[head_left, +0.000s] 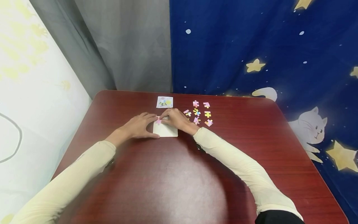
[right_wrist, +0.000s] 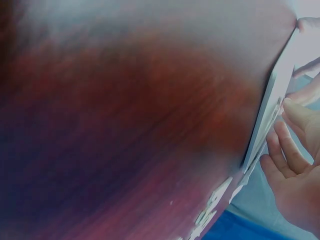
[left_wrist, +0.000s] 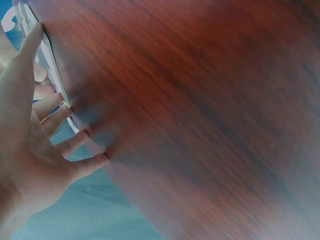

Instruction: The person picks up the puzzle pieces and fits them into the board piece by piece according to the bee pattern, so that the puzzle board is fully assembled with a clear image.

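Note:
A white puzzle board (head_left: 169,132) lies on the table, with a pink puzzle piece (head_left: 158,121) at its upper left corner. My left hand (head_left: 139,126) spreads at the board's left side, thumb at the lower left corner and fingertips near the upper left. In the left wrist view, the fingers (left_wrist: 67,117) of that hand reach along the board's edge. Over the board's upper part, my right hand (head_left: 177,119) pinches at the pink piece with thumb and index finger. The right wrist view shows its thumb (right_wrist: 296,114) against the board's surface; the fingertips partly hide the piece.
Several loose puzzle pieces (head_left: 207,114) lie to the right of the board, some partly behind the right wrist. A picture card with a bee (head_left: 165,102) lies beyond the board. The dark red table (head_left: 156,174) ends at grey and blue curtains (head_left: 212,56).

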`<state>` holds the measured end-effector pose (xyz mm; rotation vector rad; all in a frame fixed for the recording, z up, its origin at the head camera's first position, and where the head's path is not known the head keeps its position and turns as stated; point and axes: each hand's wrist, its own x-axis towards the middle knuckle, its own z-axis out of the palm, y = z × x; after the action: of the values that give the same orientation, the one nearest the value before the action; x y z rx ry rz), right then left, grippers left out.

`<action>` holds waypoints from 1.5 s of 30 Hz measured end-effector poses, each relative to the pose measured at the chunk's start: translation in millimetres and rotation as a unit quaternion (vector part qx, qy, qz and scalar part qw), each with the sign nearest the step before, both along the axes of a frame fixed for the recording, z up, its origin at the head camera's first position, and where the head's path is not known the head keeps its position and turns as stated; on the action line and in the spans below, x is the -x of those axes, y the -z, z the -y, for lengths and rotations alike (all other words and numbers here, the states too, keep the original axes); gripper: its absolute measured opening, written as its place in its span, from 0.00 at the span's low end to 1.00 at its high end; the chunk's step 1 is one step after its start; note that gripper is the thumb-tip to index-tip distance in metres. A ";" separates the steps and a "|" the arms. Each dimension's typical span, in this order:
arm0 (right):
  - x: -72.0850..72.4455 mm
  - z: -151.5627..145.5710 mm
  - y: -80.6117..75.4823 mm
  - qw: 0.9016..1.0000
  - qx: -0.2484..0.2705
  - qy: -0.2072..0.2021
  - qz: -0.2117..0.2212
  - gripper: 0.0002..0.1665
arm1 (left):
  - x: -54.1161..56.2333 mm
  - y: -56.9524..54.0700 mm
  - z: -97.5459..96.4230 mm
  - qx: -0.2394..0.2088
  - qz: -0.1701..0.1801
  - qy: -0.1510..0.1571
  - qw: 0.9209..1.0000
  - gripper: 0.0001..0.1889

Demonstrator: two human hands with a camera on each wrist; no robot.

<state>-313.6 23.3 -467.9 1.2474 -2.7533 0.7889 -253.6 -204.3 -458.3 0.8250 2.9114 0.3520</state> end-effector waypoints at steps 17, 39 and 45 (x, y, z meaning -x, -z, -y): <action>17.6 -42.8 -10.7 0.997 0.018 0.066 0.039 0.15 | -0.7 -0.3 -1.3 0.000 0.007 -0.009 1.000 0.55; 55.3 -108.2 -16.7 0.987 0.022 0.157 0.042 0.15 | 0.0 2.6 0.9 -0.004 0.008 -0.012 1.000 0.55; 63.6 -124.9 -13.1 0.985 0.012 0.169 0.037 0.14 | -0.7 2.7 -0.2 -0.012 0.002 -0.006 1.000 0.55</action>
<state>-377.1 148.3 -454.8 0.7262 -2.8875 0.8420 -252.9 -204.1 -461.1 0.8101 2.9156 0.3892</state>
